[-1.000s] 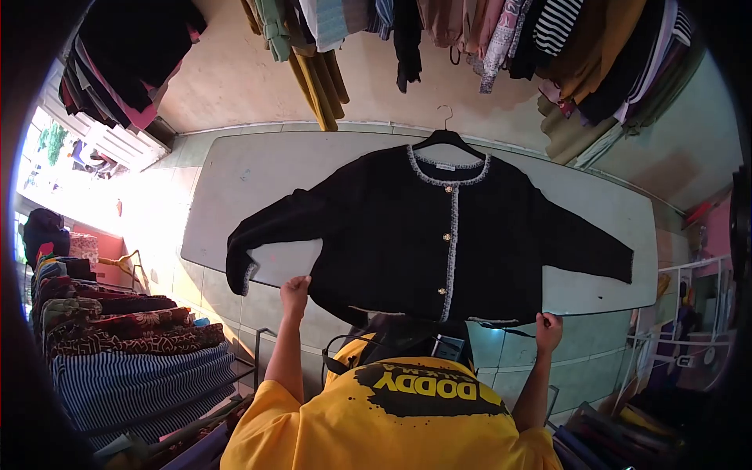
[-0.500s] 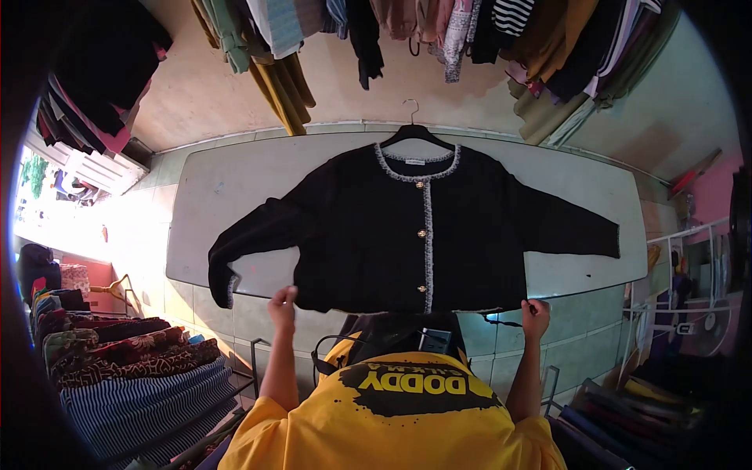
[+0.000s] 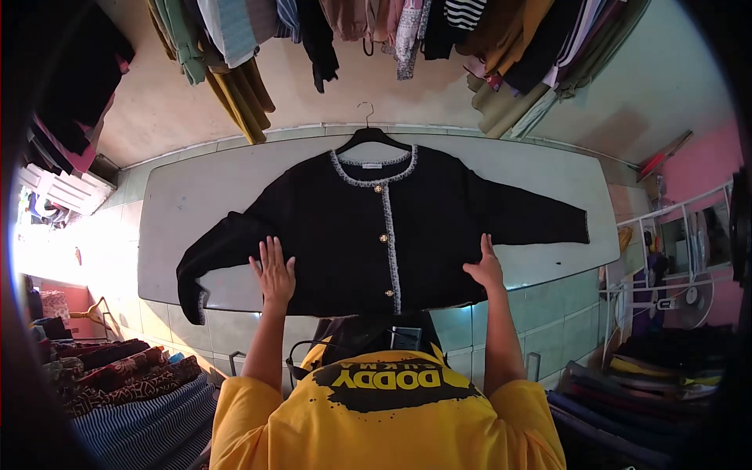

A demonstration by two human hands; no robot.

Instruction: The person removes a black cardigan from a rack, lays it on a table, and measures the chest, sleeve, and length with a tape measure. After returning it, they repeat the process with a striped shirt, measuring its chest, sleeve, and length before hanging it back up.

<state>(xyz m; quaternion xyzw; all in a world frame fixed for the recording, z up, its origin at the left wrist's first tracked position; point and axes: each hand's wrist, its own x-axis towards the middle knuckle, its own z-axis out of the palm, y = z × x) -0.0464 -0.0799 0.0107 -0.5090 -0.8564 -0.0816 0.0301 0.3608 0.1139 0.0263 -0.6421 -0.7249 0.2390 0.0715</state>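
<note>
A black cardigan [image 3: 337,235] with a black-and-white trimmed neckline and front band and gold buttons lies spread on a white table [image 3: 227,176]. A black hanger [image 3: 373,136] sits inside its neck, the metal hook pointing away from me. My left hand [image 3: 276,272] rests flat with spread fingers on the cardigan's left side, near the bent sleeve, whose cuff hangs past the table's near edge. At the opposite side seam is my right hand [image 3: 486,270], fingers stretched forward and thumb out over the black cloth. The right-hand sleeve [image 3: 540,213] lies straight out on the tabletop.
Clothes hang along the far wall [image 3: 329,31]. Folded striped and patterned garments [image 3: 145,411] are stacked at the lower left, and dark garments [image 3: 619,411] at the lower right. A white metal rack [image 3: 666,235] stands at the right, with a fan [image 3: 693,305] behind it.
Both hands have left the cardigan's bottom corners and moved forward onto its sides, fingers now stretched out. The whole view has shifted, so the table and cardigan appear farther left.
</note>
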